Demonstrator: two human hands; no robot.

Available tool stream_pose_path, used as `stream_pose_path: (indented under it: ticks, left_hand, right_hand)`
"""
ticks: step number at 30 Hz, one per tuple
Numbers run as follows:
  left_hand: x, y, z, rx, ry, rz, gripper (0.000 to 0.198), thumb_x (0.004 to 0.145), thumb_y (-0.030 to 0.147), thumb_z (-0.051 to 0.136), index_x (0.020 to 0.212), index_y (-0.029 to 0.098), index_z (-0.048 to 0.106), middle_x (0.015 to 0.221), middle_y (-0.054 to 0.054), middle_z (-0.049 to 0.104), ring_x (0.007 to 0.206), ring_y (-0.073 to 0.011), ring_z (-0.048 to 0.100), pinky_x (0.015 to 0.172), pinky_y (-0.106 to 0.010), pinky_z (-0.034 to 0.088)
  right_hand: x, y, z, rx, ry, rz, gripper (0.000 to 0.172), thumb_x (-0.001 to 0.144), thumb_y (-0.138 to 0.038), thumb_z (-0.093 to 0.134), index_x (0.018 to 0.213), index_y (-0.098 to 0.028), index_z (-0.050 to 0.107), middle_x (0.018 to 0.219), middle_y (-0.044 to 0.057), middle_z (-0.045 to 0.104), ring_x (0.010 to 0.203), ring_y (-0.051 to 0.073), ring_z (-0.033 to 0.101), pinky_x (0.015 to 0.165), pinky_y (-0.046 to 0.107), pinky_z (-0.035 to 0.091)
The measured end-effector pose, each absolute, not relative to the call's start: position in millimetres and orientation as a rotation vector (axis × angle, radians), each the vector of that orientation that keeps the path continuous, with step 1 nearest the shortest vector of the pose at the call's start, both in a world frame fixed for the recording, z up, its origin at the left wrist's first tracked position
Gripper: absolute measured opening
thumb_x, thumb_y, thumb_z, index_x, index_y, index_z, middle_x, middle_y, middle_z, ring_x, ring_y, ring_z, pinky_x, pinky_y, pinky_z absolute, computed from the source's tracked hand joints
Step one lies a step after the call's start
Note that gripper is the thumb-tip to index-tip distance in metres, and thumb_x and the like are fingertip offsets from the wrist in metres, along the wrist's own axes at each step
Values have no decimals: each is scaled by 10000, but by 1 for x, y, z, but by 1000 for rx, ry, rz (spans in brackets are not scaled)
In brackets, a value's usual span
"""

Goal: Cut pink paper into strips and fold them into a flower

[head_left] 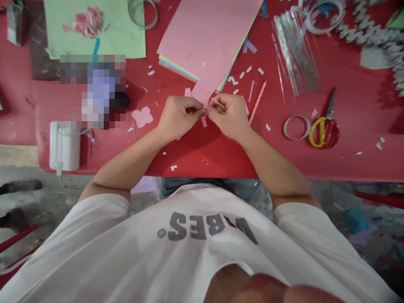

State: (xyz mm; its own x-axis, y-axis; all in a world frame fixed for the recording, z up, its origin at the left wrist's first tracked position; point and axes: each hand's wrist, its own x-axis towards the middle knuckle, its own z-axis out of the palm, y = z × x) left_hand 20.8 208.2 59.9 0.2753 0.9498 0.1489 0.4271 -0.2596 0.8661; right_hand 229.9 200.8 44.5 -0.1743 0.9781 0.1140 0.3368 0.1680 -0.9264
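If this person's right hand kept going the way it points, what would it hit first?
The right hand would likely meet the small pink paper piece pinched at its fingertips, then the left hand; depth is unclear.

Two hands (pixel 179 118), one paper stack (pixel 202 38), three tape rolls (pixel 296 127), one pair of scissors (pixel 325 132)

Left hand (pixel 179 118) and right hand (pixel 229 116) are found curled into a pinch, with the fingertips (pixel 202 111) of each brought together at centre. Left forearm (pixel 126 160) and right forearm (pixel 271 162) are angled inward behind the fingers.
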Motion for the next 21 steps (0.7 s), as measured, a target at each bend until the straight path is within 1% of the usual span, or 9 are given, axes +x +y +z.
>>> stream_pose_path:
  ticks: [2,4,6,8,10,13,16,19,21]
  left_hand:
    - [22,209,62,1799,1221,916,196,936,326,835,790,209,778,772,-41,786,731,-195,697,704,-334,581]
    - [22,210,63,1766,1203,915,220,949,338,833,785,208,766,757,-42,777,720,-191,695,690,-327,581]
    - [22,211,62,1737,1198,914,249,952,363,837,774,210,752,744,-40,770,706,-189,692,666,-321,575]
    - [23,211,61,1723,1201,916,261,950,379,839,770,212,753,740,-39,773,693,-187,688,648,-319,571]
    - [23,211,60,1718,1218,929,251,950,381,837,779,211,767,742,-38,779,690,-186,687,643,-317,567]
    - [22,211,60,1729,1240,948,222,958,372,832,816,206,791,769,-41,796,716,-191,706,657,-320,564]
    - [20,210,61,1769,1238,929,203,972,367,831,849,208,806,795,-43,806,732,-197,713,685,-332,566]
    - [18,209,61,1801,1241,893,189,981,368,832,874,214,810,779,-35,790,725,-197,696,706,-341,568]
    - [17,208,61,1811,1241,882,180,986,367,827,890,216,809,764,-32,774,729,-201,693,716,-346,568]
  right_hand:
    - [231,202,43,-1275,-1665,1005,335,983,-391,839,776,-277,602,641,-29,422,658,190,495,716,416,625]
    - [231,204,41,-1265,-1667,1015,363,1003,-430,825,777,-280,583,644,-36,402,628,177,438,706,416,623]
    - [232,204,41,-1261,-1662,1029,375,1019,-458,809,785,-282,577,656,-35,397,626,175,418,710,419,623]
    - [232,203,42,-1258,-1655,1035,370,1029,-465,798,791,-282,583,665,-32,388,638,182,432,728,425,624]
    - [232,200,46,-1252,-1657,1033,326,1026,-452,803,820,-282,615,658,-37,368,648,191,456,752,434,623]
    - [233,195,52,-1260,-1685,1001,254,985,-427,854,888,-283,668,648,-46,359,686,208,514,813,454,623]
    - [233,193,55,-1280,-1698,937,288,947,-434,892,879,-278,661,667,-34,408,744,230,565,866,469,617]
    - [233,194,54,-1294,-1722,922,300,938,-463,888,884,-275,661,681,-20,447,761,240,582,875,469,604]
    - [233,195,53,-1303,-1738,923,297,938,-472,878,884,-275,662,679,-16,447,763,244,584,873,468,596]
